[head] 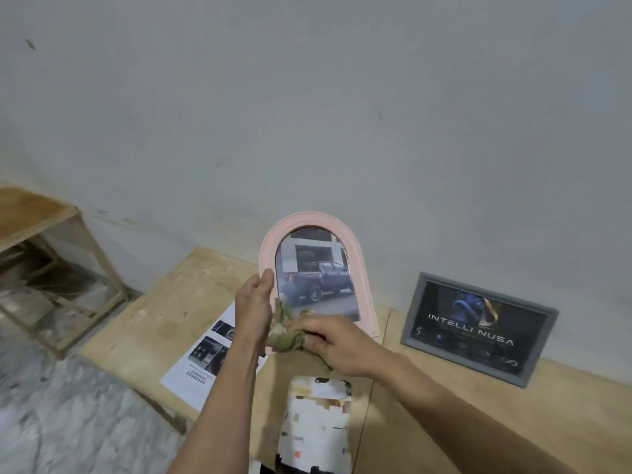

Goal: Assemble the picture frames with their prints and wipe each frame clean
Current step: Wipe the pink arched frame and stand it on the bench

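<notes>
Step in hand: wiping the pink arched frame (316, 268), print of a dark pickup truck already fitted inside.
Frame position: held upright over the wooden bench (444, 405), in front of the wall, lower edge near the bench top; whether it touches is hidden.
Left hand (254, 307): steadies the frame's left edge, thumb up along the rim, grip closed on the frame.
Right hand (337, 347): grip bunched round a green cloth (287, 331), pressed at the frame's lower left corner.
Grey frame (478, 328): leans on the wall to the right, logo print in, apparently finished.
Loose printed sheet (208, 357): flat on the bench, left of the arms.
Next move, judged: carry the cloth up across the glass and round the arch, left hand holding firm.
</notes>
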